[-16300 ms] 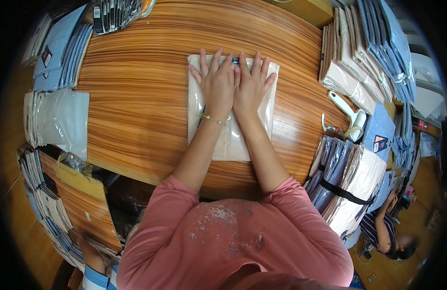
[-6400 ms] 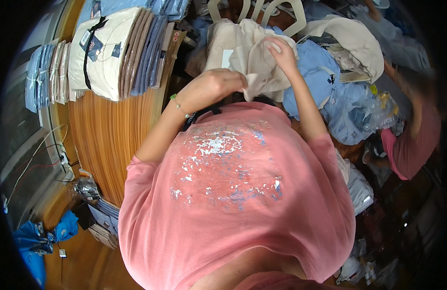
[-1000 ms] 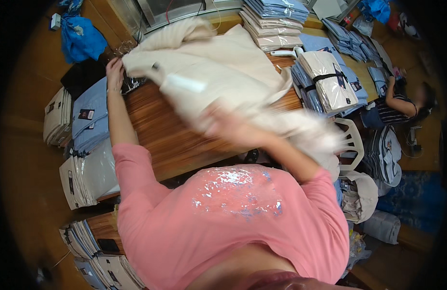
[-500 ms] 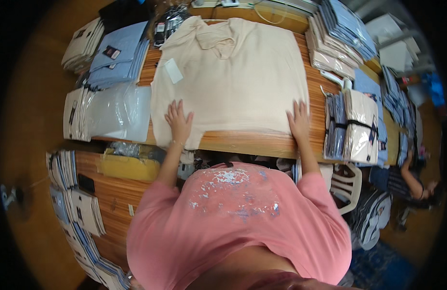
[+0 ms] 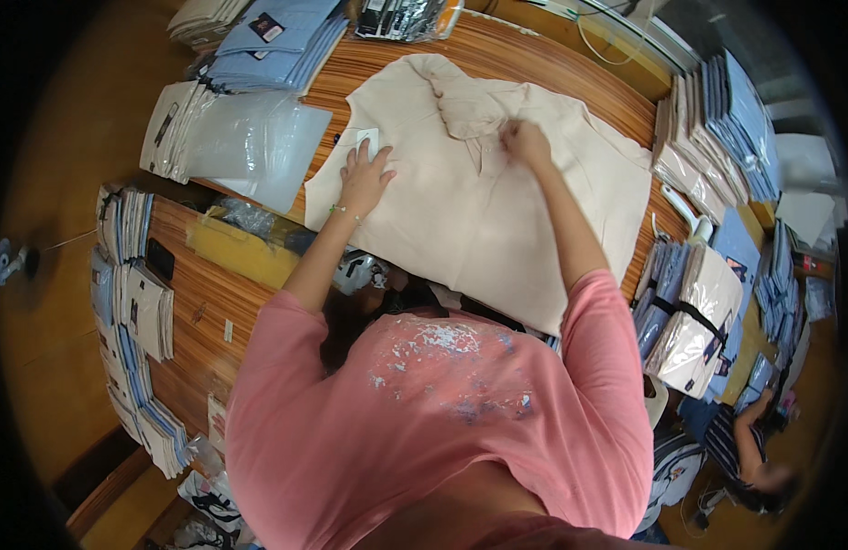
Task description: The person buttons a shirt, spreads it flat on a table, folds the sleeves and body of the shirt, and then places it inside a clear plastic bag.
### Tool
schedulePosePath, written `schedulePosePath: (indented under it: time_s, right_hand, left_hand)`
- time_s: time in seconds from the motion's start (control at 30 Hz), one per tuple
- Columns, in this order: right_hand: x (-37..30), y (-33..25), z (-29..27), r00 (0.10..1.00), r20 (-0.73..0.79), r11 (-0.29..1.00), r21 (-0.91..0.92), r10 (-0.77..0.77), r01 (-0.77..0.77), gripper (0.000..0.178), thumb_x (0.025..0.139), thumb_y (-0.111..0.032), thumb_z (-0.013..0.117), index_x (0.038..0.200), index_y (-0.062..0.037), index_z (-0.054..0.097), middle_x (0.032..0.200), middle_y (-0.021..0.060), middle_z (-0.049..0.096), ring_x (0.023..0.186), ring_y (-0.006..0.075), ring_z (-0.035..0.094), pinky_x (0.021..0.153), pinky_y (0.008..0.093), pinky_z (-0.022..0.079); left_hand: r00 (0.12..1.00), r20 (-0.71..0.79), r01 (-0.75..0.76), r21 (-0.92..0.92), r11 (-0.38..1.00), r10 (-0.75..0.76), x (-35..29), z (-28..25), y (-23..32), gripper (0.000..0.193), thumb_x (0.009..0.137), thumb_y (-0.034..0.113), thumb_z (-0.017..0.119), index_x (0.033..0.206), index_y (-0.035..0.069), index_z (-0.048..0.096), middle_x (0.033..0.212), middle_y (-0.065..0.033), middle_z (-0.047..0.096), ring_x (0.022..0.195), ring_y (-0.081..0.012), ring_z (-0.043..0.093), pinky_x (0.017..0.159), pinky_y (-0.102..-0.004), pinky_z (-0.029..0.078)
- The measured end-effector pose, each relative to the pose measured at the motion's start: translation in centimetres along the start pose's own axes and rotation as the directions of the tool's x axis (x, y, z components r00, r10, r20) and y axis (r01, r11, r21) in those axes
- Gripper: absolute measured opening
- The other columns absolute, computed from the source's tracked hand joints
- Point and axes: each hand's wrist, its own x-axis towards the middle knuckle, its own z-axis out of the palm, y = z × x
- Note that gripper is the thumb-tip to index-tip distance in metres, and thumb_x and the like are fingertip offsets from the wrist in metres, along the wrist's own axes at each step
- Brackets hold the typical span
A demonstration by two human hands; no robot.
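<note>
A cream shirt (image 5: 442, 211) lies spread over the wooden table, its gathered collar at the far side and its lower edge hanging over the near edge. My left hand (image 5: 362, 181) rests on the shirt's left part with fingers spread, fingertips touching a white hang tag (image 5: 367, 141). At the neck opening, my right hand (image 5: 527, 145) is closed, its curled fingers gripping the fabric beside the placket. That hand is slightly blurred, and its fingertips are partly hidden.
Folded blue shirts (image 5: 277, 46) and clear plastic bags (image 5: 250, 147) lie at the left. Stacks of packed garments (image 5: 699, 151) and a white-handled tool (image 5: 685, 211) line the right. A side table (image 5: 209, 302) carries more folded shirts. Another person (image 5: 731, 440) is at far right.
My right hand has moved from the lower right edge up to the neck opening and closed. My left hand has shifted up to the tag. The shirt has slid nearer, over the table edge.
</note>
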Motion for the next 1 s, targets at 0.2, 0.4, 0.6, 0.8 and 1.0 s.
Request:
schedulePosePath:
  time_s: [0.2,0.4,0.6,0.8,1.0]
  right_hand:
    - [3.3,0.8,-11.0,0.772,-0.636,0.699,0.555,0.007,0.451,0.054,0.087,-0.018,0.06,0.132,0.0004,0.037,0.134,0.0167,0.042,0.127,0.0267,0.038,0.104,0.0342,0.031]
    - [-9.0,12.6,-5.4,0.803,-0.588,0.986,-0.056,0.094,-0.156,0.043,0.084,-0.014,0.055,0.126,-0.007,0.048,0.129,0.0196,0.045,0.121,0.0326,0.041,0.102,0.041,0.031]
    - [-9.3,15.1,-3.7,0.824,-0.563,0.942,-0.24,0.063,-0.236,0.039,0.089,-0.027,0.048,0.125,-0.0133,0.051,0.131,0.015,0.044,0.124,0.0308,0.037,0.101,0.0514,0.025]
    - [-9.8,14.9,-3.5,0.802,-0.591,0.931,-0.235,0.091,-0.279,0.039,0.09,-0.028,0.047,0.126,-0.0143,0.051,0.132,0.015,0.043,0.125,0.0303,0.037,0.101,0.0515,0.025]
    - [-8.4,17.0,-4.8,0.817,-0.576,0.922,-0.301,0.029,-0.245,0.039,0.09,-0.031,0.048,0.125,-0.0142,0.051,0.133,0.0149,0.042,0.125,0.0295,0.037,0.102,0.0503,0.025]
  left_hand:
    - [0.786,-0.602,0.264,0.125,0.956,-0.138,3.0,-2.1,-4.1,0.054,0.078,0.0,0.049,0.13,0.016,0.044,0.137,-0.021,0.03,0.12,-0.0392,0.034,0.094,-0.0547,0.03]
    - [0.895,-0.425,-0.213,-0.148,0.966,0.132,6.5,-1.5,-2.1,0.042,0.076,0.007,0.057,0.117,0.012,0.055,0.12,-0.0101,0.052,0.109,-0.0288,0.047,0.096,-0.0406,0.034]
    - [0.801,-0.112,-0.563,0.194,0.803,0.588,9.3,-1.1,-5.2,0.045,0.084,0.032,0.056,0.128,0.023,0.05,0.134,-0.013,0.039,0.122,-0.0297,0.037,0.099,-0.055,0.025]
    - [0.668,-0.743,-0.259,-0.202,0.944,0.024,9.0,-3.1,-3.8,0.037,0.079,0.009,0.056,0.115,0.006,0.052,0.121,-0.0197,0.048,0.118,-0.036,0.039,0.099,-0.0506,0.027]
    - [0.895,-0.381,-0.192,0.138,0.972,0.231,14.6,2.2,-3.9,0.041,0.086,0.02,0.054,0.124,0.006,0.047,0.134,-0.0142,0.041,0.126,-0.0323,0.035,0.104,-0.0462,0.024]
